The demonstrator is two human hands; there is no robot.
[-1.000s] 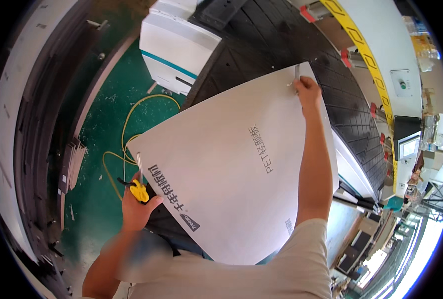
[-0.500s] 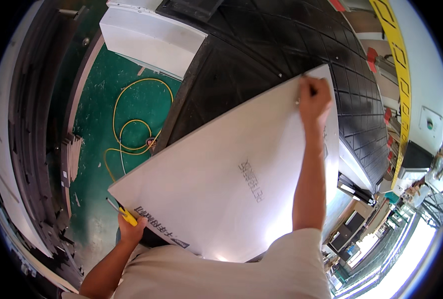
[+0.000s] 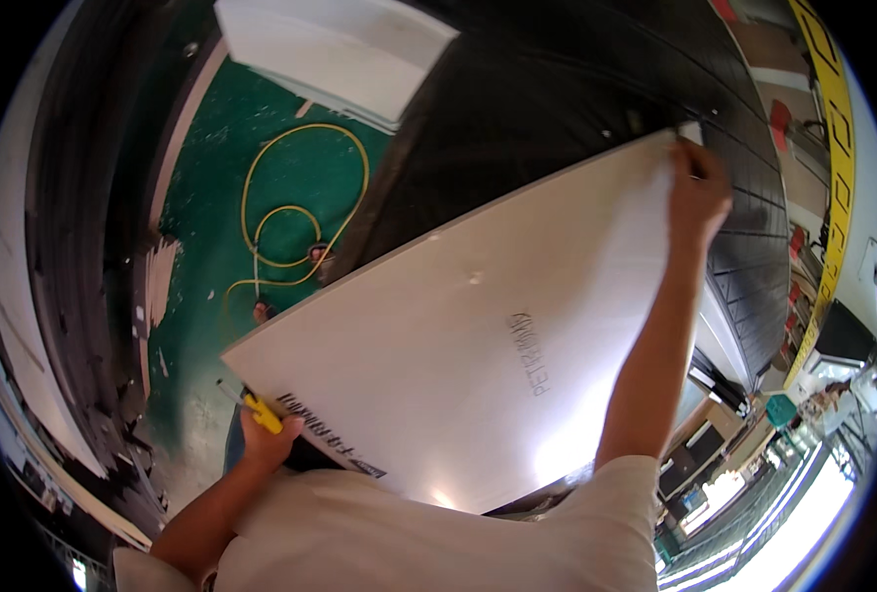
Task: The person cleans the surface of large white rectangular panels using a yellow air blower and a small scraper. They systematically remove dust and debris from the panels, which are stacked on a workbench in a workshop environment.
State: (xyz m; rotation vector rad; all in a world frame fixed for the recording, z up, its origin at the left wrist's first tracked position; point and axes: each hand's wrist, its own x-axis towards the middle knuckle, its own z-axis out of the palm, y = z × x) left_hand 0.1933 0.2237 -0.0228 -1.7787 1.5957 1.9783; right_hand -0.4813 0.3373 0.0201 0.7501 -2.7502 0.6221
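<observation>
A large white board [image 3: 438, 326] with dark printing lies slanted in front of me, one corner pointing to the left. At its near-left edge, my left hand [image 3: 266, 442] is closed around a yellow-handled tool [image 3: 263, 412]. A thin grey shaft or blade sticks out of the handle; which one I cannot tell. My right arm reaches across the board's right side. Near the far-right corner, my right hand [image 3: 703, 192] has its fingers curled and pressed together at the board's edge. Anything pinched between those fingers is too small to make out.
Beneath the board's far side is a black table [image 3: 497, 99] with a grooved surface. A white box-like panel [image 3: 340, 49] stands at the far left. A yellow hose [image 3: 367, 187] lies coiled on the green floor [image 3: 211, 168]. Dark stacked strips [image 3: 73, 247] line the left side.
My right hand has moved right toward the board's far-right corner. The whole view has shifted slightly, so the table and hose sit further right. My left hand still holds the yellow-handled tool.
</observation>
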